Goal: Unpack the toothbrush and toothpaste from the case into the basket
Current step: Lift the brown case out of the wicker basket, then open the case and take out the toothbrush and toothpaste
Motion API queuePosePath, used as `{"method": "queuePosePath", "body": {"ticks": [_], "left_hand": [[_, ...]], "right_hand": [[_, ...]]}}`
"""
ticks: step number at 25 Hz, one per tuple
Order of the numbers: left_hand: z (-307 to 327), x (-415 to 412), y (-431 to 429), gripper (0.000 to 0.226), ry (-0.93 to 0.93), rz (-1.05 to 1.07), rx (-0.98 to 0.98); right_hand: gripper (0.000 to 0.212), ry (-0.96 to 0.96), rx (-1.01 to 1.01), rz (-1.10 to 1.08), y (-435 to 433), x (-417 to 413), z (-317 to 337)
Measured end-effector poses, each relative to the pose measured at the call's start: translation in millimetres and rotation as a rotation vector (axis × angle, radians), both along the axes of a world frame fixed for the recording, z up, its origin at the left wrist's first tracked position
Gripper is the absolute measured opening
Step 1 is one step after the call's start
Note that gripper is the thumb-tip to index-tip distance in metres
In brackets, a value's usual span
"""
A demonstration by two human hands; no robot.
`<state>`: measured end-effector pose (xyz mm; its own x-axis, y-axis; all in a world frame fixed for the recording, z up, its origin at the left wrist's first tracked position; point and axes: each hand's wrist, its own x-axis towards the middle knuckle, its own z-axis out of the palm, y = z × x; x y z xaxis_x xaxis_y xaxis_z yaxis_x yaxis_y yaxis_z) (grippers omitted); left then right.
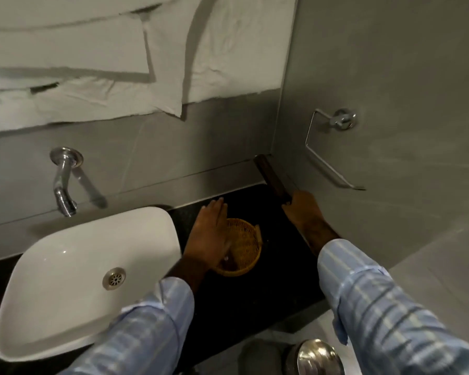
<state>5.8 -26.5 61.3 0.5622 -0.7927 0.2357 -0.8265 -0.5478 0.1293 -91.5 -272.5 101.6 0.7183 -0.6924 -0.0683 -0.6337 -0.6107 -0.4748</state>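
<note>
A round orange woven basket point(245, 246) stands on the black counter point(255, 299) to the right of the sink. My left hand point(210, 235) lies flat over the basket's left side, fingers stretched towards the back wall, with nothing visibly in it. A small pale glint shows inside the basket under my palm; I cannot identify it. My right hand point(302, 209) is closed on a long dark case point(268, 173) that lies along the right wall into the corner. No toothbrush or toothpaste is visible.
A white basin point(65, 266) with a metal drain fills the counter's left, under a wall tap point(63, 182). A chrome towel ring point(333, 147) hangs on the right wall. A steel bin lid point(318, 357) sits on the floor below.
</note>
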Motion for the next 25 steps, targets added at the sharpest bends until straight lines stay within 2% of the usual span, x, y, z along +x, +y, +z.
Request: {"method": "queuePosePath", "body": {"ticks": [3,5,7,10,14,19,22,25], "left_hand": [[60,17,-21,0.083,0.003,0.078,-0.072],[102,27,-35,0.080,0.058,0.125,-0.211],[143,37,-46,0.076,0.233,0.143,-0.380],[198,57,-58,0.070,0.560,0.126,-0.523],[239,71,-63,0.059,0.743,0.065,-0.702],[262,80,-58,0.025,1.031,-0.054,-0.712],[270,81,-57,0.022,1.018,-0.067,-0.678],[276,83,-56,0.019,0.929,-0.059,-0.615]], "right_hand": [[0.035,-0.042,-0.051,0.031,2,-2,37],[0.033,-0.074,-0.075,0.056,2,-2,60],[0.032,-0.132,-0.117,0.064,5,-4,83],[0.034,-0.157,-0.185,0.116,9,-7,113],[0.033,-0.241,-0.234,0.205,9,-14,144],[0.025,-0.289,-0.276,0.275,2,-21,162],[0.022,-0.273,-0.305,0.295,0,-20,165],[0.023,-0.283,-0.307,0.304,-1,-19,167]]}}
